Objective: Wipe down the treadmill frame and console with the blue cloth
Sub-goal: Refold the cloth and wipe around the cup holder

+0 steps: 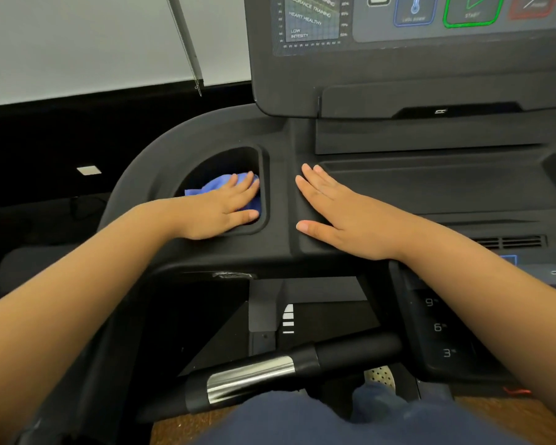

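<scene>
The black treadmill console point(398, 91) fills the upper right, its lit screen showing a green start button. Below it lies the dark tray deck point(283, 252) with a cup holder recess point(264, 175) at its left. A crumpled blue cloth point(217, 184) sits inside that recess. My left hand point(225, 203) presses down on the cloth, fingers reaching into the recess and covering most of it. My right hand point(337, 210) rests flat on the deck just right of the recess, fingers spread, holding nothing.
A black handlebar with a chrome sensor band point(251, 377) crosses below the deck. A speed keypad panel point(440, 329) sits at the lower right under my right forearm. A thin metal rod point(187, 46) hangs against the pale wall at the upper left.
</scene>
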Demonstrator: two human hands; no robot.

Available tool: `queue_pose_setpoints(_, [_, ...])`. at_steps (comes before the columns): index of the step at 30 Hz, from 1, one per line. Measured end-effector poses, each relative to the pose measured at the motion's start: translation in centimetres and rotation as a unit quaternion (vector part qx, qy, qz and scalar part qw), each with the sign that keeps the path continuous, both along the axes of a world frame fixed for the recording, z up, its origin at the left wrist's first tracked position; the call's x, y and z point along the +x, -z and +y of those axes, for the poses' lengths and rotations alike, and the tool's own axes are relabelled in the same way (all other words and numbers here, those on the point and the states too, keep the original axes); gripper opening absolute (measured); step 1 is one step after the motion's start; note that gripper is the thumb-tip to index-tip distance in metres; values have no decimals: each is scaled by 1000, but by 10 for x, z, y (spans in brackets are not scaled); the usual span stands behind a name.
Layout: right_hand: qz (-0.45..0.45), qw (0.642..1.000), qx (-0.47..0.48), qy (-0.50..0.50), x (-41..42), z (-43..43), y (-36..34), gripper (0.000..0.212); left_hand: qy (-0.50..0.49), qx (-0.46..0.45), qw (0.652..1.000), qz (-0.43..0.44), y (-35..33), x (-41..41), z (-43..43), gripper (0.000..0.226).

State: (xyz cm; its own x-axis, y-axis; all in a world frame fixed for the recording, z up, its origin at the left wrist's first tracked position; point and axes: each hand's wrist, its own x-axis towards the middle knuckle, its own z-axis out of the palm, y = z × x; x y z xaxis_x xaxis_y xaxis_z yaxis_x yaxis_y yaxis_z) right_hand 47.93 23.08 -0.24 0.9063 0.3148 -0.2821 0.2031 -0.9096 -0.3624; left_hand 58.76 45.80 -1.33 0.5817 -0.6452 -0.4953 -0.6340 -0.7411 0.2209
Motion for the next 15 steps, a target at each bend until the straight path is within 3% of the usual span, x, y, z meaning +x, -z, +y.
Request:
queue_pose_setpoints(2, [1,1000,-1,-1,0,0,-1,74,2,25,998,55,6,11,-1,72])
queue_pose_setpoints(7, [-1,1000,4,-2,0,0,1,73,27,103,993,59,13,23,-9,75])
queue_pose_setpoints(9, [-2,1000,4,-3,1,-1,2,73,26,61,996,51,18,23,-2,70])
queue_pose_setpoints(12, [0,1000,4,-4,1,-2,2,73,-127,-125,974,139,13,13,-3,47])
queue_pose_setpoints(15, [1,1000,8,-5,1,-3,2,73,-51,-133,982,126,7,16,-15,62])
